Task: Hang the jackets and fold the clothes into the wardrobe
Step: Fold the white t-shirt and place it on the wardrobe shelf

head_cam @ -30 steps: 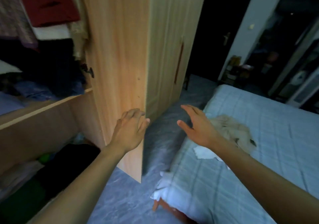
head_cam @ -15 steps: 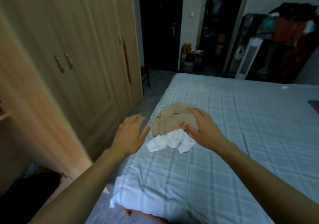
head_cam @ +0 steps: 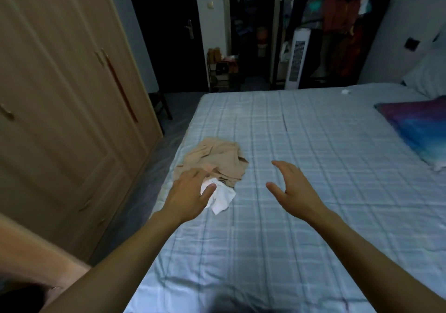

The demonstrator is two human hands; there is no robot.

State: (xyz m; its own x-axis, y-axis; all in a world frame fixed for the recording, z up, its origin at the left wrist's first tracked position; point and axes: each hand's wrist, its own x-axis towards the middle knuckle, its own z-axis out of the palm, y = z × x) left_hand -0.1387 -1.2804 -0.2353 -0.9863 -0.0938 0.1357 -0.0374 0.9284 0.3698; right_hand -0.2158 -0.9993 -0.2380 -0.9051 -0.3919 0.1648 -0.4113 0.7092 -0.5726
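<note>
A crumpled tan garment (head_cam: 217, 159) lies near the left edge of the bed (head_cam: 301, 143), with a white cloth (head_cam: 223, 198) bunched at its near side. My left hand (head_cam: 189, 195) lies on the near edge of this pile, thumb touching the white cloth, fingers on the tan fabric. My right hand (head_cam: 293, 188) hovers open above the checked sheet to the right of the pile, touching nothing. The wooden wardrobe (head_cam: 60, 95) stands along the left, its visible doors closed.
A blue and purple pillow (head_cam: 420, 129) lies at the bed's right side, a white pillow (head_cam: 429, 76) behind it. A narrow floor strip (head_cam: 144, 180) runs between bed and wardrobe. A white tower fan (head_cam: 298, 59) and a clothes-laden rack (head_cam: 337, 23) stand beyond the bed.
My view turned from the wardrobe to the bed. My right hand lifted off the pile and moved right; my left hand came onto the pile's near edge.
</note>
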